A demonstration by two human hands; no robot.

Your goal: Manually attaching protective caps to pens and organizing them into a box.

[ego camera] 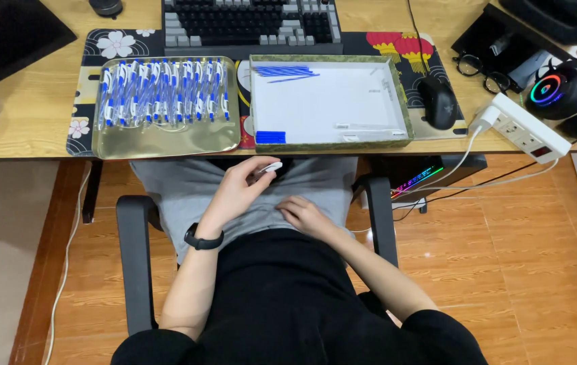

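Hands in the lap, pens on the desk

Right hand rests loosely curled and empty on the grey shorts. Left hand pinches a small white part below the desk edge. Beyond, a gold tray holds blue-and-white pens; beside it stands a green-rimmed box.

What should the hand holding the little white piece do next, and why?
Probably lift the left hand toward the box on the desk. It pinches a small white piece over the lap, and the box already holds loose blue refills and small parts.
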